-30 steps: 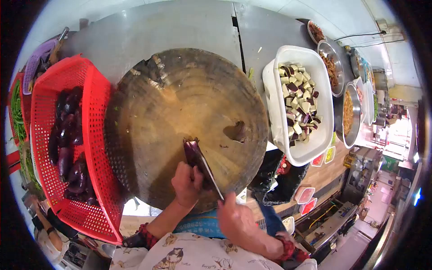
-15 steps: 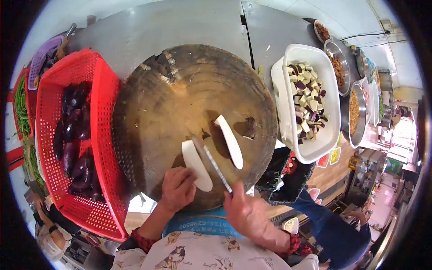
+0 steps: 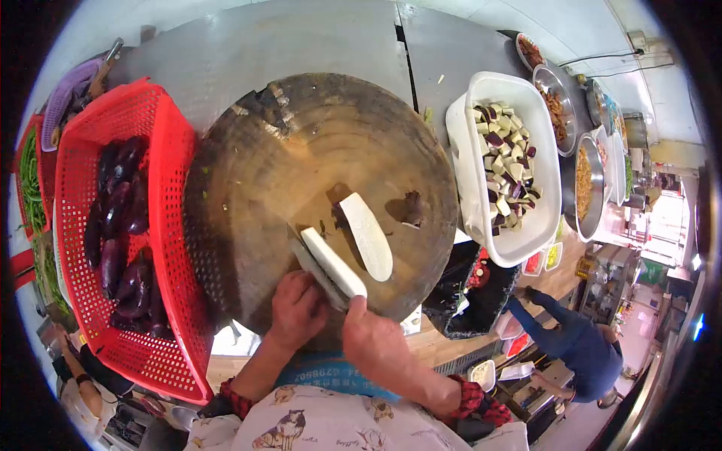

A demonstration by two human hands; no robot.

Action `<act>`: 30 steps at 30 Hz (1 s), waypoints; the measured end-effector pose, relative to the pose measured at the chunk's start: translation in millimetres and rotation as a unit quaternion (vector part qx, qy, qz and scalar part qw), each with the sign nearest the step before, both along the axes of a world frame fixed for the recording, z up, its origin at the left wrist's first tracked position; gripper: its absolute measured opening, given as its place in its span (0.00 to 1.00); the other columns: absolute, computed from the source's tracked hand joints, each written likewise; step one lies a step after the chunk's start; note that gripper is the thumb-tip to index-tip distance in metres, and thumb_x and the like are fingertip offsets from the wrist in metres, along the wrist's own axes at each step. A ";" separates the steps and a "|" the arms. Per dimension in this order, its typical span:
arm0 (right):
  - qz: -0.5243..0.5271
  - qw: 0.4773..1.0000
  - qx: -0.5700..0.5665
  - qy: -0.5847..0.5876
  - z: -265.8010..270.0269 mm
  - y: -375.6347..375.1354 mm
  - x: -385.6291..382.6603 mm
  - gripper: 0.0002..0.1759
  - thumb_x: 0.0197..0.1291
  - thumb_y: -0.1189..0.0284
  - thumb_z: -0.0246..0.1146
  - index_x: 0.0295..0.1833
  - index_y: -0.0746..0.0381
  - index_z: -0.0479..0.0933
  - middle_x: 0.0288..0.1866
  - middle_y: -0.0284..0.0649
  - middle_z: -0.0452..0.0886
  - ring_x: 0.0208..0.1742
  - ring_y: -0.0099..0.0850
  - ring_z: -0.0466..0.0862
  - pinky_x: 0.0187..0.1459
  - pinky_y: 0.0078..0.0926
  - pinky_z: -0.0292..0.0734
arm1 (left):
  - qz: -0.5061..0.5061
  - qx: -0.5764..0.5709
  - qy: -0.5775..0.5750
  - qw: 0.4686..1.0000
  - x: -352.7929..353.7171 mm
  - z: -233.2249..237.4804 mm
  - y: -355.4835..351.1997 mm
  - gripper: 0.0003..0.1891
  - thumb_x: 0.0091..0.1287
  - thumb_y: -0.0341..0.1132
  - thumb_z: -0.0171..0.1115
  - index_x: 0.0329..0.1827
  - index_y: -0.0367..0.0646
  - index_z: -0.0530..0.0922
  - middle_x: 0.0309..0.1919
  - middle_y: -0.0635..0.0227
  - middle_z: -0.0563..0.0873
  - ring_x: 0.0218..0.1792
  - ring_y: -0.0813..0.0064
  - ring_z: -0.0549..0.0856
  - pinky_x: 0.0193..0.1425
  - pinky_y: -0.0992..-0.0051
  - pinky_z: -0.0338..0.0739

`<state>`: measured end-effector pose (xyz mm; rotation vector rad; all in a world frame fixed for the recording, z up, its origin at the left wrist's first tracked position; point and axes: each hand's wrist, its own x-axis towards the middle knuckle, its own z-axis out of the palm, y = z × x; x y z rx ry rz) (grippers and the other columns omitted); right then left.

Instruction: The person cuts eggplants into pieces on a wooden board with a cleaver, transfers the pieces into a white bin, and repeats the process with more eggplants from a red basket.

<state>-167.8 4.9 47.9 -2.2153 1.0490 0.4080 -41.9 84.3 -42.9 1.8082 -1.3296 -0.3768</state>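
Observation:
My right hand (image 3: 374,331) is closed around the handle of a kitchen knife (image 3: 317,275), mostly hidden by my fingers. Its blade runs along the left side of a long peeled-looking eggplant piece (image 3: 335,264) on the round wooden chopping block (image 3: 256,173). My left hand (image 3: 298,307) is curled against the block just left of the blade; whether anything is under its fingers is hidden. Another long eggplant piece (image 3: 367,237) lies pale face up to the right. A dark eggplant scrap (image 3: 412,208) sits near the block's right side.
A red plastic basket (image 3: 167,225) of whole eggplants stands on the left. On the right is a white tub (image 3: 547,188) of diced eggplant, with a black-lined bin (image 3: 444,304) below it. Metal bowls (image 3: 594,214) of food stand farther right. A co-worker (image 3: 583,353) bends over at lower right.
The knife has moved left, from between the two pieces to the near piece's left side. That piece now sits right of the blade, and the other piece has turned more pale face up.

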 end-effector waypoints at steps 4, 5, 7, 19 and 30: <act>-0.010 0.996 -0.005 -0.093 23.6 -22.0 -16.6 0.10 0.64 0.72 0.58 0.42 0.66 0.65 0.16 0.49 0.77 0.19 0.51 0.82 0.19 0.46 0.75 | 0.017 0.019 0.001 1.000 1.2 4.9 2.0 0.16 0.42 0.24 0.67 0.38 0.41 0.82 0.42 0.58 0.83 0.44 0.55 0.82 0.49 0.60 0.76; -0.044 0.995 -0.009 -0.084 39.9 -20.9 -21.6 0.11 0.64 0.73 0.59 0.42 0.67 0.66 0.15 0.49 0.76 0.19 0.50 0.81 0.19 0.46 0.75 | 0.027 0.021 0.004 0.999 -2.3 8.9 4.8 0.16 0.42 0.23 0.66 0.38 0.42 0.82 0.42 0.57 0.83 0.43 0.55 0.82 0.48 0.60 0.76; -0.080 0.994 -0.016 -0.072 50.9 -26.5 -30.6 0.11 0.63 0.73 0.61 0.43 0.67 0.66 0.14 0.49 0.75 0.18 0.50 0.81 0.18 0.46 0.74 | 0.019 -0.002 -0.018 1.000 -8.2 17.2 -6.3 0.17 0.42 0.23 0.66 0.38 0.42 0.82 0.43 0.57 0.83 0.45 0.55 0.82 0.50 0.60 0.76; -0.059 0.998 -0.029 0.020 24.2 -63.9 -39.0 0.12 0.65 0.73 0.58 0.40 0.68 0.63 0.16 0.54 0.75 0.22 0.54 0.81 0.22 0.50 0.76 | -0.083 -0.010 -0.023 0.996 -15.3 12.3 -92.3 0.17 0.43 0.25 0.68 0.40 0.38 0.82 0.46 0.61 0.82 0.51 0.56 0.80 0.55 0.62 0.77; -0.058 0.997 0.020 -0.044 29.3 -84.0 -36.7 0.11 0.65 0.72 0.59 0.40 0.66 0.65 0.18 0.55 0.77 0.23 0.54 0.82 0.24 0.50 0.77 | -0.050 0.035 -0.005 0.998 -4.2 17.3 -80.0 0.14 0.45 0.22 0.66 0.38 0.37 0.83 0.41 0.61 0.84 0.48 0.55 0.83 0.55 0.61 0.78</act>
